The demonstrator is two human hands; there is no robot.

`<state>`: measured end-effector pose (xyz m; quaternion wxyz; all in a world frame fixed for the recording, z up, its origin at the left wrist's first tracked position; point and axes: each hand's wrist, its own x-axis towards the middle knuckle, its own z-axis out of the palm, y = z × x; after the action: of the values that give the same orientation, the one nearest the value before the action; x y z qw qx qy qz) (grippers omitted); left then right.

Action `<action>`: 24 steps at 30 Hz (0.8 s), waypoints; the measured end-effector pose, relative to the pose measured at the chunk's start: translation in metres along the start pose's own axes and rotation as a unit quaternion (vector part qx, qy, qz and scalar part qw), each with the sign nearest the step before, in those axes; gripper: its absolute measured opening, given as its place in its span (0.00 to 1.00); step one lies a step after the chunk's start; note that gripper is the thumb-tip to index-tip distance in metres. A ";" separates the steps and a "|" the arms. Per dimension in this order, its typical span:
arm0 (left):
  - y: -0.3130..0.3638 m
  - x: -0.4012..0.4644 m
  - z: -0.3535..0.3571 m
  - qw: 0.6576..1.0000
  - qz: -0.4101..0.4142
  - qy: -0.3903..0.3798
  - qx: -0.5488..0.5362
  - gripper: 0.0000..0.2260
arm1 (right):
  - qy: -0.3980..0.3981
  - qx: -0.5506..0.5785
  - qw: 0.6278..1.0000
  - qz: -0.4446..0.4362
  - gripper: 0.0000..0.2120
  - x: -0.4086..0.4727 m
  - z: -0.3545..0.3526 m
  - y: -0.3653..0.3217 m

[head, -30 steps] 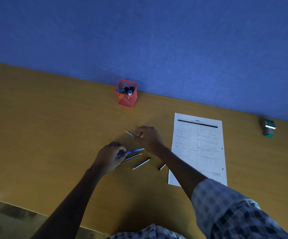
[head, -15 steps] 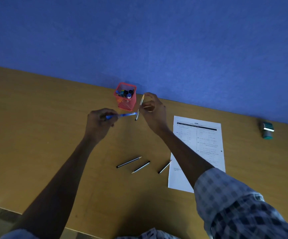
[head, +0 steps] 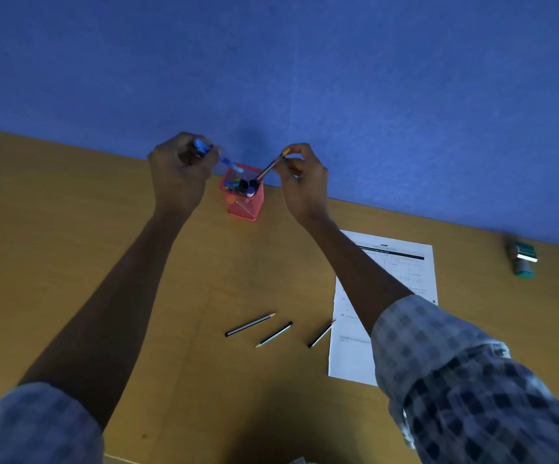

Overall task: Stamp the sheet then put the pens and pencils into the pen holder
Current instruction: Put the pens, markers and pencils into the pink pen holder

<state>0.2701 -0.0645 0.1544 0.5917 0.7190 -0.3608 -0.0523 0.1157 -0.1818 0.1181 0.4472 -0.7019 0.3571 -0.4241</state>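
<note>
Left hand (head: 177,172) pinched on a blue pen (head: 219,157), right hand (head: 299,179) pinched on a pencil (head: 271,167); both tips angled into the red pen holder (head: 243,195) against the wall; holder already crowded, so either tip may snag or tip the light mesh cup; three pencils (head: 273,333) remain on the desk (head: 53,229) beside the sheet (head: 388,262).

No legible text: the sheet (head: 402,262) carries print under a black header bar, too small to read.
</note>
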 end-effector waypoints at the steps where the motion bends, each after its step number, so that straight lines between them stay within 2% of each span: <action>1: 0.000 0.005 0.003 1.000 0.002 0.000 0.011 0.06 | 0.001 -0.004 1.000 -0.003 0.04 0.004 0.003 0.000; 10: -0.018 0.028 0.033 0.989 0.037 -0.062 0.125 0.08 | -0.031 -0.117 0.993 0.015 0.05 0.020 0.027 0.014; 14: -0.032 0.033 0.045 0.981 0.016 -0.113 0.160 0.10 | -0.055 -0.177 0.982 0.025 0.04 0.021 0.031 0.023; 19: -0.043 0.026 0.058 0.959 0.030 -0.161 0.233 0.08 | -0.114 -0.276 0.953 0.043 0.09 0.021 0.032 0.031; 22: -0.046 0.025 0.061 0.946 0.028 -0.164 0.278 0.06 | -0.133 -0.287 0.947 0.044 0.12 0.021 0.031 0.032; 24: -0.048 0.026 0.060 0.945 0.020 -0.157 0.286 0.09 | -0.141 -0.283 0.948 0.042 0.16 0.020 0.029 0.031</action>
<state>0.2809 -0.1263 0.1034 0.2974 0.8335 -0.4632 -0.0474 0.1461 -0.2004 0.0882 0.2933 -0.8365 0.4248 -0.1837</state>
